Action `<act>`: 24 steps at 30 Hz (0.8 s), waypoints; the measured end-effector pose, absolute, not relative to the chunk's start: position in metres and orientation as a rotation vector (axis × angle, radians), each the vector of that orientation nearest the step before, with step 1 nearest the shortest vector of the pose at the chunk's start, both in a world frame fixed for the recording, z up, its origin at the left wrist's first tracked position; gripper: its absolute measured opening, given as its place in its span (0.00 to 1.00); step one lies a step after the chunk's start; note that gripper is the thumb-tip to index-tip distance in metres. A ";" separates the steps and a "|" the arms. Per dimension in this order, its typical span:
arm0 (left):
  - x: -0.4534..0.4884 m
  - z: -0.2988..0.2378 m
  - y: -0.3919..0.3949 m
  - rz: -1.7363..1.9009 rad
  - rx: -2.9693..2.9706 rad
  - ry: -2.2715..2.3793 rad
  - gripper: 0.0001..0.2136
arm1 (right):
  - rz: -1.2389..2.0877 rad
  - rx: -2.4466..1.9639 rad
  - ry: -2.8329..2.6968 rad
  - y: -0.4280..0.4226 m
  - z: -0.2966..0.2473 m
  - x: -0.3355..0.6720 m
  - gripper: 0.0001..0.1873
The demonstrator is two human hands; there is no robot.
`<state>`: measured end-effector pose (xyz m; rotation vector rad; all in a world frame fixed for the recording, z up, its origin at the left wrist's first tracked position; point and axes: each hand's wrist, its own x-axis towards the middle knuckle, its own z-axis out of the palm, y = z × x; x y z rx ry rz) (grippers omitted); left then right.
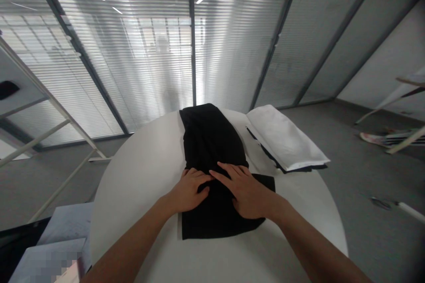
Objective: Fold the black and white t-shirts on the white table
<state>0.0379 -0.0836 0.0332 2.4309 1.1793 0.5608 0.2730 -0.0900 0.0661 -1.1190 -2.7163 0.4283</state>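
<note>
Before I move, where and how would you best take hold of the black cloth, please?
Perhaps grip the black cloth by its near edge, from the near side: it lies flat and uncovered, while left hand and right hand rest beyond.

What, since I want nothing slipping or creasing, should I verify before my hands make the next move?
1. Both hands on the black cloth: ok, the left hand and right hand rest on it.
2. Black cloth smooth: not ok, wrinkles show.
3. Its right side in line: not ok, the near part juts out.
4. White cloth apart from it: ok.
5. White cloth wholly over the table: not ok, its right corner passes the rim.
6. Black cloth's underside flat: cannot tell, hidden.
</note>
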 end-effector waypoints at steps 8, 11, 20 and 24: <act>0.040 0.031 -0.084 0.500 2.475 1.210 0.15 | -0.153 -1.542 -2.657 -0.079 0.077 0.284 0.43; 0.041 0.032 -0.084 0.501 2.469 1.211 0.15 | -0.082 -1.516 -2.525 -0.073 0.082 0.281 0.37; 0.048 0.034 -0.086 0.760 2.022 1.090 0.18 | 0.729 -1.309 -1.957 -0.068 0.084 0.270 0.19; 0.053 0.036 -0.094 0.788 1.888 0.992 0.26 | 1.205 -1.231 -1.682 -0.065 0.082 0.265 0.13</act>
